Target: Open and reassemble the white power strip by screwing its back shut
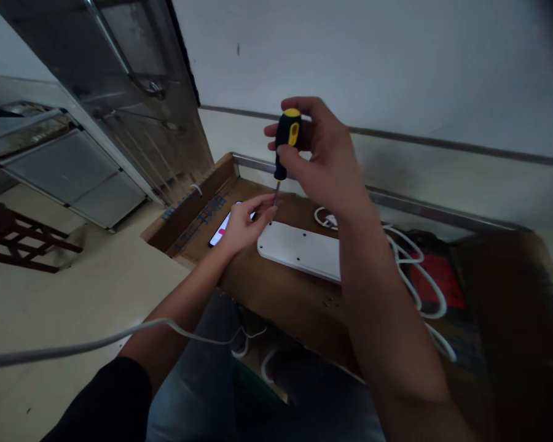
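My right hand [320, 156] grips a screwdriver [284, 140] with a black and yellow handle, held upright with its thin shaft pointing down. My left hand [245, 226] sits just below, fingers pinched together at the screwdriver's tip; whether they hold anything small I cannot make out. Both hands hover over the left end of a white power strip [304, 248] that lies face down on a brown cardboard sheet [281, 294]. Its white cable [415, 276] loops off to the right.
A phone [221, 232] with a lit screen lies on the cardboard left of the strip. A red and black object [435, 273] sits to the right. A metal rail [424, 209] edges the wall. A grey cable [96, 342] crosses my lap. A metal cabinet [69, 166] stands far left.
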`<action>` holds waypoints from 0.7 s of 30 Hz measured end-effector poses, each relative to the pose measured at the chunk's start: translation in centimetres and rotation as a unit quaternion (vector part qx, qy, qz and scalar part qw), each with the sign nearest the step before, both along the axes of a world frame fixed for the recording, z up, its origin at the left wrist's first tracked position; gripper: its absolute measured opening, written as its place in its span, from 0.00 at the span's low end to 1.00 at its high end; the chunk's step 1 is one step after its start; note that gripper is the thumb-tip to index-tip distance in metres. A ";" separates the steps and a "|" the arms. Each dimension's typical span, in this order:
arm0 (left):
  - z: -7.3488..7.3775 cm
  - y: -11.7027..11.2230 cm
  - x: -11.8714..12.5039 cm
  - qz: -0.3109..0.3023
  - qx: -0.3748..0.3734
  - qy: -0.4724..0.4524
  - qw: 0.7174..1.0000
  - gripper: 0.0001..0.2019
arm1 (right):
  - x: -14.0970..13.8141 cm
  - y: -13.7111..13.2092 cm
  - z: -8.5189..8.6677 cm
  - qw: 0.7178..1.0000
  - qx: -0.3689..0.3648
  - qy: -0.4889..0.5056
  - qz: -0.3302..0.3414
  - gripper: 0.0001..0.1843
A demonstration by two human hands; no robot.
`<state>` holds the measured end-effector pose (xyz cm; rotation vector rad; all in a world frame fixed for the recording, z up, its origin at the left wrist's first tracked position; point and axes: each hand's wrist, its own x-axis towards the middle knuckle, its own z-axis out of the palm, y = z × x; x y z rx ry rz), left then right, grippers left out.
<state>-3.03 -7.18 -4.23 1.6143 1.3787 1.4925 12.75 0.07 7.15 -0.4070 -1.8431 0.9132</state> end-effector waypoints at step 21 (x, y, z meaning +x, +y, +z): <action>6.2 7.5 -4.6 -0.320 -0.076 0.080 0.941 0.06 | -0.2 -1.3 -8.2 0.983 -0.106 0.077 -0.130 0.24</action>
